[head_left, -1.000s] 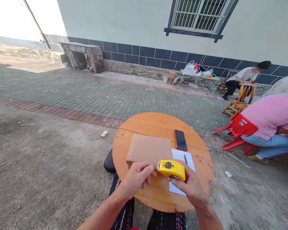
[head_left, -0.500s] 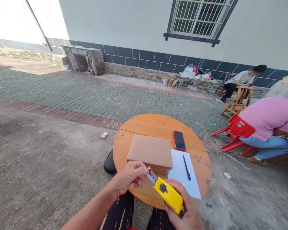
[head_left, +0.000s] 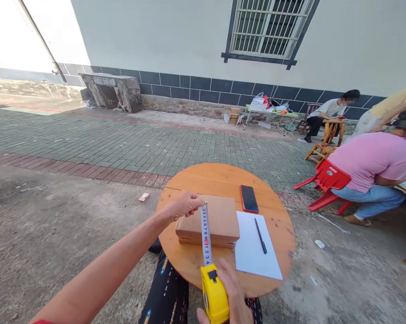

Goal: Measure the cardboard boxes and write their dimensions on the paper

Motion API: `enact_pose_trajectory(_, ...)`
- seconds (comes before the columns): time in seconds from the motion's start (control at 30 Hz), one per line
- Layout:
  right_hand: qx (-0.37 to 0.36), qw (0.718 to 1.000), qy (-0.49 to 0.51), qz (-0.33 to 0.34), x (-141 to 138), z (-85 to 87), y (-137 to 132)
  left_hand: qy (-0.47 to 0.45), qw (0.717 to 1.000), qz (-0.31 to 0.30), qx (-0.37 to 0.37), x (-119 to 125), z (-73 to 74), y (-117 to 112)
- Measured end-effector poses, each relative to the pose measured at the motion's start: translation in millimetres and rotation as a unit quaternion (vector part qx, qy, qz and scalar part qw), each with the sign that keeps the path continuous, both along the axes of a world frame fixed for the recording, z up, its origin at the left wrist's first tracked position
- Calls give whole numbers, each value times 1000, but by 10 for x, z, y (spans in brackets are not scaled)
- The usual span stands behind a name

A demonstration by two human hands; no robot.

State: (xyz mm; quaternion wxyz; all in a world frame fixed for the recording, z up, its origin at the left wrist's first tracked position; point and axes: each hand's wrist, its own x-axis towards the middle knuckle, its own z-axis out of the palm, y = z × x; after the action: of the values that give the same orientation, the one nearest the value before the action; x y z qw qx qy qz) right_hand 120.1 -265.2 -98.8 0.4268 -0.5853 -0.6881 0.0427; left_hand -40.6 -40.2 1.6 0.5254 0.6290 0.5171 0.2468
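Observation:
My left hand (head_left: 188, 205) pinches the metal end of a tape measure's blade (head_left: 205, 234) above a brown cardboard box (head_left: 219, 218). The blade runs from there toward me, past the box's near edge, with black numbers and a red ten mark showing. Its yellow case (head_left: 214, 292) is in my right hand (head_left: 235, 294), near the front edge of the round wooden table (head_left: 203, 171). Beneath the top box lies more flat cardboard. To the right are a white sheet of paper (head_left: 246, 252) with a black pen (head_left: 260, 236) on it and a phone (head_left: 249, 198) in a red case.
A person in a pink shirt (head_left: 375, 155) sits on a red plastic chair (head_left: 331, 175) at the right. Farther back are a wooden chair (head_left: 327, 139), another seated person (head_left: 327, 112) and a cluttered folding table (head_left: 270, 112) by the wall. A small packet (head_left: 144, 197) lies on the ground.
My left hand has moved up and forward over the box, drawing out a longer stretch of blade. My right hand and the tape case have shifted left and toward me, and the case has turned.

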Motion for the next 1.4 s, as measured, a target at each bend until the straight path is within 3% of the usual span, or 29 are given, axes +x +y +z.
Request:
enact_pose_trajectory(0.17, -8, 1000, -4, -16, -169, 160, 199, 109, 989, -7, 103, 143, -42, 387)
enact_pose_trajectory(0.37, -50, 998, -24, -36, -287, 136, 251, 222, 964, -55, 136, 205, -173, 678)
enact_pose_trajectory(0.53, -94, 994, -5, -60, -322, 187, 272, 270, 948, -81, 149, 220, -228, 714)
enact_pose_trajectory(0.7, -82, 995, 11, -62, -346, 228, 303, 285, 940, -84, 166, 220, -229, 707)
enact_pose_trajectory(1.07, -81, 997, 1, -1, -293, 201, 280, 248, 951, -60, 173, 212, -246, 655)
enact_pose_trajectory(1.4, -110, 994, -17, 7, -356, 176, 254, 254, 952, -68, 158, 218, -229, 646)
